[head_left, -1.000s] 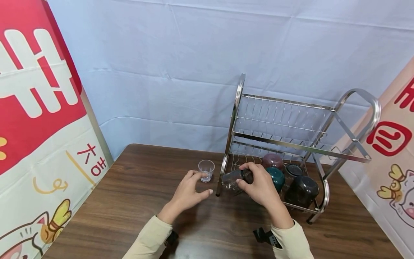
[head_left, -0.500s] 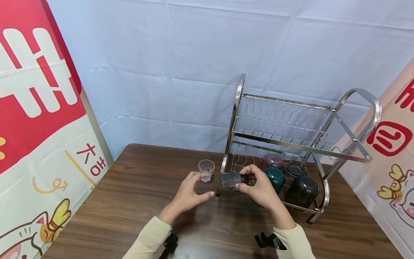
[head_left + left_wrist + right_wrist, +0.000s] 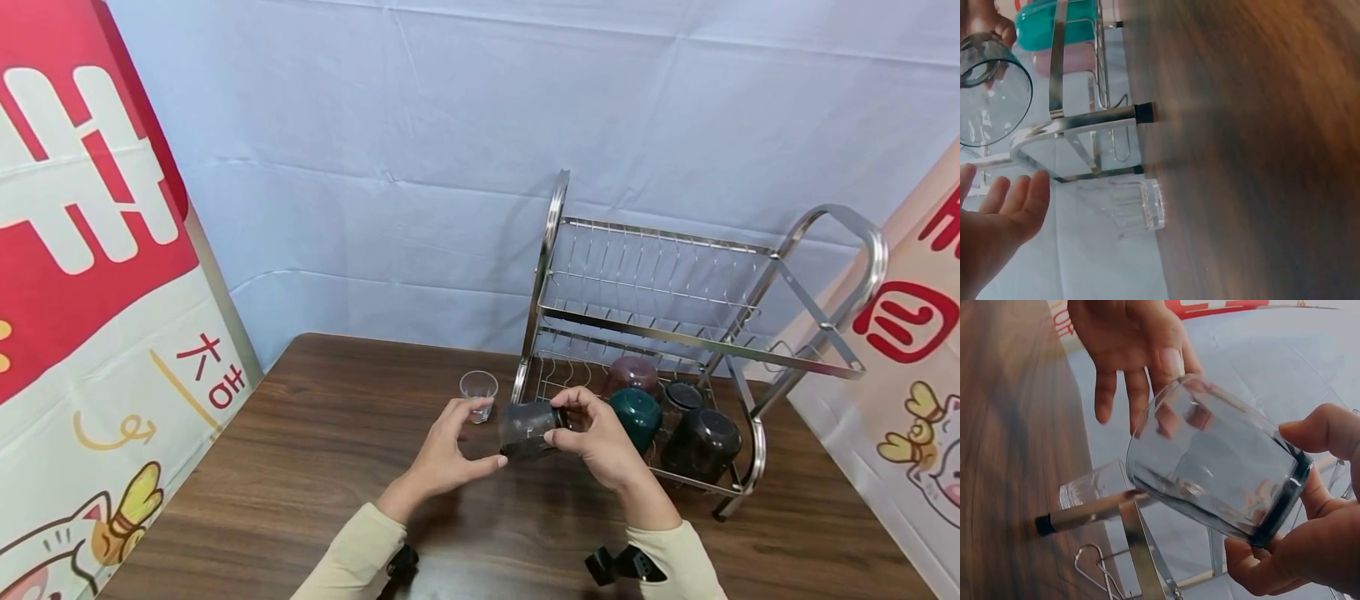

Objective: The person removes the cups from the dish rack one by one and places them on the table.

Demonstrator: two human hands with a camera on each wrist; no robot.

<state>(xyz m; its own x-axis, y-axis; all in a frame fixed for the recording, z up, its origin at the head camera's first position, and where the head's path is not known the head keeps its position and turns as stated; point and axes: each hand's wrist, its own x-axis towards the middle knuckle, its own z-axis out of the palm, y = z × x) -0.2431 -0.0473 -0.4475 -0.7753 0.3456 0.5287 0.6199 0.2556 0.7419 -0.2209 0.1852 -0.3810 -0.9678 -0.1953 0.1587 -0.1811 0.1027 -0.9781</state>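
Note:
My right hand (image 3: 603, 446) pinches a smoky dark glass cup (image 3: 527, 427) by its thick base, thumb on one side and fingers on the other. The cup lies tipped on its side in the air, its mouth toward my left hand (image 3: 442, 457). In the right wrist view, the left thumb overlaps the rim of the glass cup (image 3: 1210, 459), with the other left fingers spread behind it. The left hand is spread wide and curls round nothing. Just beyond the left fingertips, a small clear cup (image 3: 1132, 206) stands upright on the wooden table (image 3: 300, 467).
A two-tier metal dish rack (image 3: 637, 327) stands at the right rear. Its lower tier bears a teal cup (image 3: 636, 418), a purple cup (image 3: 632, 372), a black cup (image 3: 702, 444) and another dark glass (image 3: 684, 395). A pale cloth (image 3: 375, 167) hangs behind the table.
My right hand has brought the dark glass cup left and out from the rack's side, turning its mouth leftward. The left hand has shifted slightly right, toward the cup's mouth.

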